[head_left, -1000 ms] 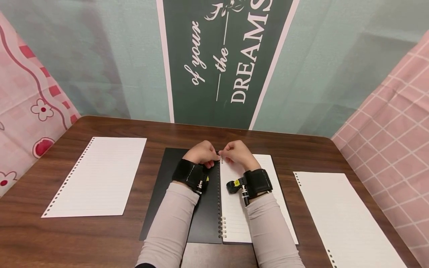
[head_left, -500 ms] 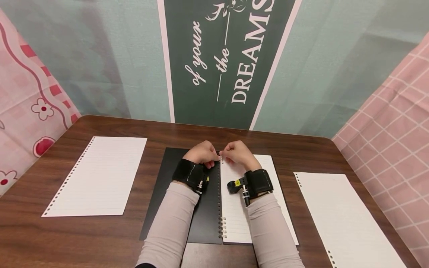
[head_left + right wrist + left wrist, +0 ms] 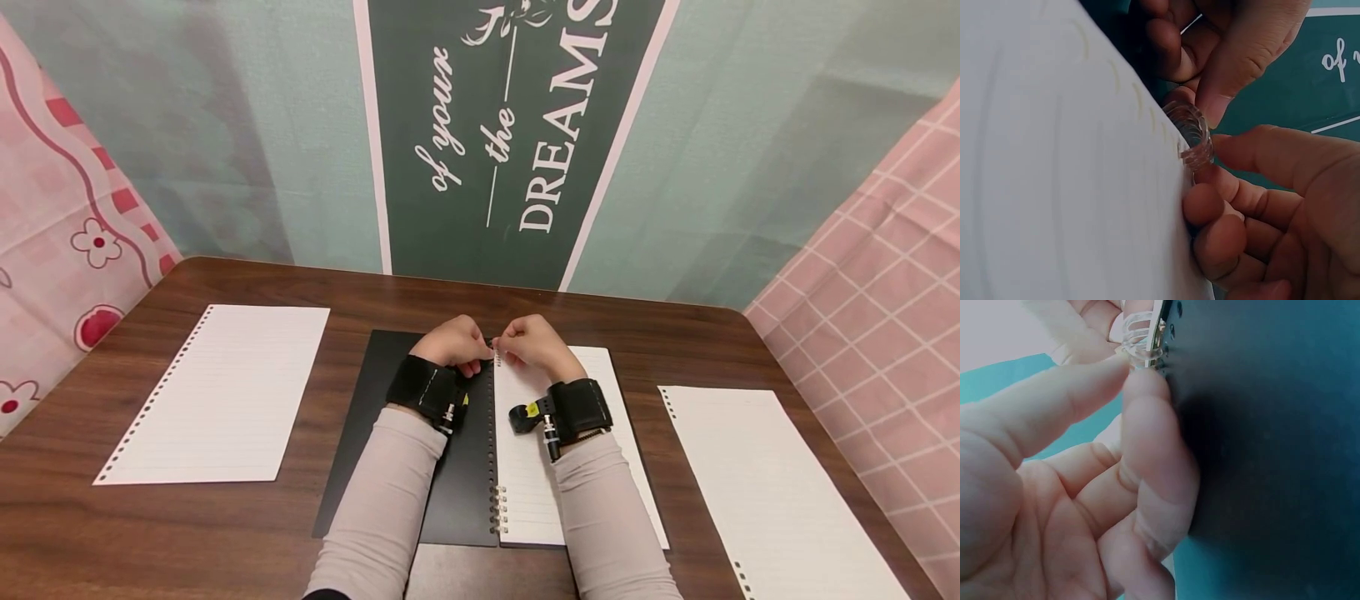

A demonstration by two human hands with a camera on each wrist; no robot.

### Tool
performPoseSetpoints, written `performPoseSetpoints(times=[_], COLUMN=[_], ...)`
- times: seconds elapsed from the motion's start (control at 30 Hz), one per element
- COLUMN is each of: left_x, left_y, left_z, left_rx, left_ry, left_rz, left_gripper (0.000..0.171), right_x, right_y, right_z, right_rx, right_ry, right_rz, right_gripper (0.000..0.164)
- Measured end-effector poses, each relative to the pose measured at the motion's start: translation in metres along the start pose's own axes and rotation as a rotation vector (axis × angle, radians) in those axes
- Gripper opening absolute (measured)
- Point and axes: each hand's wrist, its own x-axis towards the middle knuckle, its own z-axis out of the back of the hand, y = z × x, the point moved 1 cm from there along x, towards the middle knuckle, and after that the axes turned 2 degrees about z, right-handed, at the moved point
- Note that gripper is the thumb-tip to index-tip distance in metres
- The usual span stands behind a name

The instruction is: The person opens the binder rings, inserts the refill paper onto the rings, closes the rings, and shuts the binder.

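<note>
A loose-leaf notebook lies open on the table, its black cover [image 3: 457, 492] on the left and its lined paper [image 3: 528, 483] on the right. My left hand [image 3: 456, 343] and right hand [image 3: 534, 343] meet at the far end of its spine. There, clear plastic binder rings [image 3: 1196, 134] curve out past the paper's edge. In the left wrist view, the left thumb and index finger pinch the rings [image 3: 1139, 331] beside the cover's holes. The right thumb tip presses the rings from outside, with the fingers curled beneath. Another set of rings [image 3: 498, 508] shows at the near end.
A punched lined sheet [image 3: 217, 392] lies on the wooden table [image 3: 172, 533] at the left. Another punched sheet [image 3: 772, 492] lies at the right. A printed cloth [image 3: 300, 125] hangs behind the table, with pink cloths [image 3: 885, 308] at the sides.
</note>
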Motion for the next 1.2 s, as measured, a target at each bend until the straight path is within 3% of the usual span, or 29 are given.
performPoseSetpoints(times=[0.73,1.2], left_x=[0.0012,-0.0037], left_y=[0.0011,0.0027], left_z=[0.0015,0.0034], left_rx=[0.025,0.045], left_ry=[0.008,-0.047], left_rz=[-0.003,0.008], left_gripper=[0.03,0.034], right_x=[0.0018,0.0014], right_y=[0.0008,0.0013], right_z=[-0.0006,-0.0015], right_rx=[-0.008,-0.075], right_ry=[-0.024,-0.065], right_rz=[-0.011,-0.043], right_gripper=[0.017,0.014])
